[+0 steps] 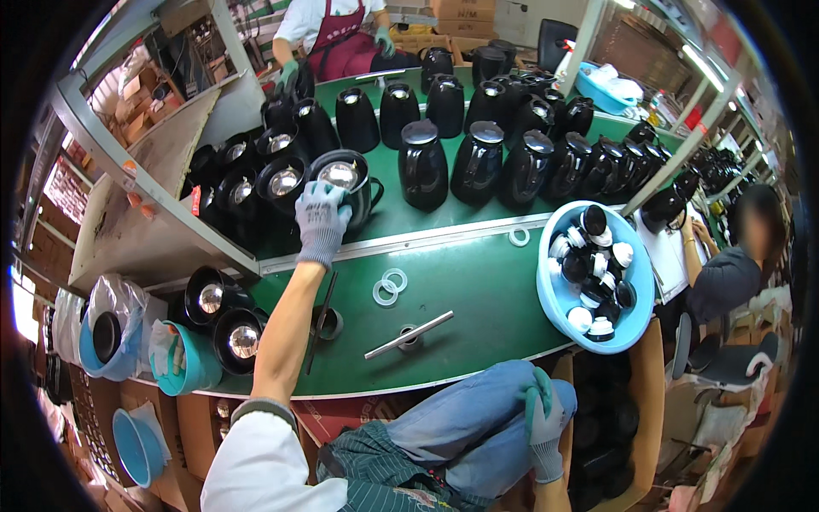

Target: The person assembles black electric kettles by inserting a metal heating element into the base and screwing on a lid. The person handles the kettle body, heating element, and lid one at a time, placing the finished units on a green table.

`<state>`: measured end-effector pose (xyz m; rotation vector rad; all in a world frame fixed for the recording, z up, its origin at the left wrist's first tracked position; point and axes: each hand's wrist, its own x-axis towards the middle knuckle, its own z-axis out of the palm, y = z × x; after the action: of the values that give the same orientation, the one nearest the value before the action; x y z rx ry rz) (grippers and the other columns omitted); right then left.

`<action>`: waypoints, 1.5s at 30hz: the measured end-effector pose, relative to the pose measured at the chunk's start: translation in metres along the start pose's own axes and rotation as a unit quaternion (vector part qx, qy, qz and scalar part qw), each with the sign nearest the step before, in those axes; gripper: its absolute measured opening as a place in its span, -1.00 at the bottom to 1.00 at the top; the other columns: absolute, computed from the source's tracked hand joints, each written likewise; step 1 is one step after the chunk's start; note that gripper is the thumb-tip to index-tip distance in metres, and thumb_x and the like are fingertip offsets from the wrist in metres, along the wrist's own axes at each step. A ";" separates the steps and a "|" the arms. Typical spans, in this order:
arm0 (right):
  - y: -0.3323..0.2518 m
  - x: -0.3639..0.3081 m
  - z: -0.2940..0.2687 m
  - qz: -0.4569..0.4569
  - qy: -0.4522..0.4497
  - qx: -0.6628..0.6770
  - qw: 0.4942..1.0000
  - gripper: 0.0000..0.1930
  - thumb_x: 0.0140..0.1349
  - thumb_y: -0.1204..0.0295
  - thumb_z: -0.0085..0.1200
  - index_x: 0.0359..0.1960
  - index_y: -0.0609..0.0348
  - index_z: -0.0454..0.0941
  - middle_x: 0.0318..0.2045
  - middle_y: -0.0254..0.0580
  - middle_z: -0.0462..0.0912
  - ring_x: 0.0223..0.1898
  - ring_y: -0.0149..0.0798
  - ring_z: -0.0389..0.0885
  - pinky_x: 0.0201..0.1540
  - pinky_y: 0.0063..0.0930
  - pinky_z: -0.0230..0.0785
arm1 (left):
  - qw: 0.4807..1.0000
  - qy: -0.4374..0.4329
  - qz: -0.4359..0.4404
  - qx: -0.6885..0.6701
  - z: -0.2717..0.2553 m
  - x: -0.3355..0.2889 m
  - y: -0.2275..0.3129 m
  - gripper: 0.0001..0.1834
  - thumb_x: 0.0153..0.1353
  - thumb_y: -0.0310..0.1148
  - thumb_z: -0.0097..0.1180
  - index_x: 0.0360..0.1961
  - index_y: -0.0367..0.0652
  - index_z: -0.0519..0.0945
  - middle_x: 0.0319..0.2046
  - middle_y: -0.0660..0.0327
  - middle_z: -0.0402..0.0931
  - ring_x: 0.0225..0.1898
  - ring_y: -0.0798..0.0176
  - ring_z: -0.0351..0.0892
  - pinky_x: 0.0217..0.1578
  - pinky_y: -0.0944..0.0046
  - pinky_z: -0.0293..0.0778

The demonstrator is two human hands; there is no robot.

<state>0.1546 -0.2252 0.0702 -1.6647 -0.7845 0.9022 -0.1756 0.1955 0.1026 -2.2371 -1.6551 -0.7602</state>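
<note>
Gripping open black jug (345,183) at rim, far left: left hand (322,220) closed. Right hand (543,420) resting half-curled on knee, empty. Next, likely: fitting white ring (386,292), needing free fingers.

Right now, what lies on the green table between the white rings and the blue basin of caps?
Head view: only a metal rod lying slantwise between the white rings and blue basin; otherwise bare green table.

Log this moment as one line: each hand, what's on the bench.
left hand: on rim of open black jug | right hand: on knee, empty | bench: white rings, metal rod, blue basin of lids
</note>
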 end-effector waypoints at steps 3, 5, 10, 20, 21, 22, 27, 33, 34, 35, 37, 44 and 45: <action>-0.044 -0.007 0.009 -0.168 -0.024 -0.127 0.977 -0.42 0.34 0.42 0.22 0.36 0.40 0.42 0.11 0.13 0.65 0.08 -0.04 0.67 0.18 -0.26 0.49 | 0.990 -0.025 0.084 -0.110 -0.066 -0.022 0.046 -0.63 -0.05 -0.27 0.48 -0.15 0.03 0.75 -0.12 0.22 0.61 0.03 0.06 0.56 0.01 0.02 0.48; -0.094 0.002 0.019 -0.314 -0.044 -0.237 0.918 -0.33 0.22 0.33 0.33 0.35 0.33 0.43 0.24 0.18 0.55 0.22 0.17 0.57 0.29 -0.07 0.41 | 0.975 -0.047 0.164 -0.140 -0.114 -0.041 0.075 -0.62 -0.08 -0.31 0.50 -0.16 0.03 0.75 -0.17 0.22 0.62 -0.03 0.05 0.59 -0.03 0.05 0.52; -0.151 0.003 0.039 -0.469 -0.037 -0.465 0.750 -0.31 0.20 0.09 0.34 0.35 -0.09 0.40 0.45 0.05 0.25 0.50 0.06 0.22 0.45 0.27 0.13 | 0.895 -0.142 0.344 -0.246 -0.199 -0.081 0.150 -0.59 -0.15 -0.29 0.55 -0.17 0.04 0.76 -0.24 0.22 0.62 -0.10 0.03 0.61 -0.10 0.04 0.57; -0.069 -0.128 -0.072 -0.277 0.171 -0.102 0.940 -0.49 -0.12 0.27 0.59 -0.13 0.15 0.65 0.26 0.21 0.56 0.34 0.22 0.51 0.42 -0.03 0.31 | 0.726 -0.221 0.063 -0.648 -0.134 -0.152 0.193 -0.51 0.36 -0.64 0.03 0.32 -0.42 0.49 0.24 0.00 0.55 0.25 0.14 0.55 0.36 0.12 0.38; -0.066 -0.140 -0.074 -0.258 0.183 -0.063 0.946 -0.49 -0.12 0.28 0.60 -0.13 0.16 0.65 0.26 0.22 0.56 0.35 0.22 0.51 0.43 -0.05 0.30 | 0.778 -0.316 0.109 -0.532 -0.090 -0.161 0.159 -0.47 0.37 -0.60 0.06 0.37 -0.39 0.44 0.24 -0.02 0.56 0.25 0.10 0.56 0.36 0.12 0.39; -0.061 -0.148 -0.074 -0.245 0.190 -0.017 0.951 -0.49 -0.12 0.29 0.61 -0.13 0.17 0.66 0.27 0.22 0.56 0.35 0.21 0.51 0.43 -0.07 0.29 | 0.734 -0.389 0.121 -0.544 -0.071 -0.179 0.149 -0.39 0.40 -0.51 0.11 0.46 -0.36 0.32 0.32 -0.03 0.49 0.29 0.12 0.52 0.37 0.11 0.39; -0.045 -0.157 -0.055 -0.289 0.166 0.031 0.942 -0.51 -0.07 0.24 0.63 -0.14 0.11 0.66 0.35 0.20 0.47 0.43 0.24 0.41 0.40 0.01 0.36 | 0.342 -0.568 -0.254 -0.704 0.006 -0.241 0.128 -0.24 0.33 -0.43 0.26 0.52 -0.26 0.26 0.42 -0.01 0.38 0.34 0.04 0.48 0.36 0.02 0.43; -0.026 -0.159 -0.058 -0.321 0.071 -0.155 0.932 -0.34 0.19 0.04 0.38 0.33 -0.18 0.50 0.38 0.00 0.44 0.32 0.09 0.52 0.45 0.33 0.14 | 0.393 -0.570 -0.270 -0.669 -0.016 -0.251 0.147 -0.24 0.33 -0.43 0.26 0.52 -0.25 0.26 0.43 0.00 0.37 0.35 0.04 0.47 0.36 0.02 0.42; -0.020 -0.154 -0.068 -0.328 0.091 -0.118 0.933 -0.38 0.21 0.08 0.36 0.31 -0.12 0.52 0.33 -0.01 0.49 0.29 0.04 0.55 0.42 0.26 0.20 | 0.395 -0.572 -0.275 -0.664 -0.019 -0.255 0.147 -0.24 0.33 -0.43 0.26 0.52 -0.24 0.26 0.43 0.00 0.37 0.35 0.04 0.47 0.36 0.02 0.42; -0.012 -0.146 -0.082 -0.335 0.109 -0.082 0.932 -0.42 0.24 0.13 0.34 0.29 -0.07 0.54 0.27 -0.01 0.55 0.26 -0.01 0.58 0.39 0.20 0.26 | 0.397 -0.572 -0.285 -0.659 -0.021 -0.259 0.146 -0.24 0.33 -0.43 0.26 0.52 -0.24 0.26 0.43 0.00 0.37 0.35 0.04 0.47 0.37 0.02 0.42; 0.018 -0.128 -0.123 -0.248 0.198 -0.079 0.945 -0.51 0.29 0.23 0.30 0.23 0.06 0.58 0.16 -0.02 0.64 0.16 -0.09 0.65 0.29 0.01 0.40 | 0.405 -0.567 -0.299 -0.652 -0.028 -0.265 0.141 -0.24 0.33 -0.43 0.26 0.52 -0.24 0.26 0.43 0.00 0.37 0.35 0.04 0.47 0.37 0.02 0.41; 0.291 -0.165 -0.288 0.636 0.242 -0.424 0.598 0.12 0.16 -0.29 0.18 0.58 0.20 0.06 0.57 0.07 0.10 0.57 0.21 0.00 0.46 0.22 0.05 | 0.403 -0.565 -0.316 -0.647 -0.037 -0.277 0.143 -0.24 0.34 -0.44 0.26 0.52 -0.23 0.25 0.43 0.01 0.36 0.36 0.05 0.46 0.38 0.02 0.40; 0.302 -0.171 -0.287 0.636 0.186 -0.478 0.577 0.11 0.20 -0.27 0.15 0.60 0.20 0.02 0.61 0.07 0.01 0.59 0.20 -0.04 0.47 0.23 0.04 | 0.402 -0.562 -0.320 -0.648 -0.039 -0.279 0.143 -0.24 0.34 -0.44 0.26 0.52 -0.22 0.25 0.44 0.01 0.36 0.36 0.05 0.46 0.38 0.02 0.40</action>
<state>0.3357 -0.5803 -0.1401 -3.3792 0.6195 0.9549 -0.1114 -0.0953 -0.0038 -3.5095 -3.7148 -0.8173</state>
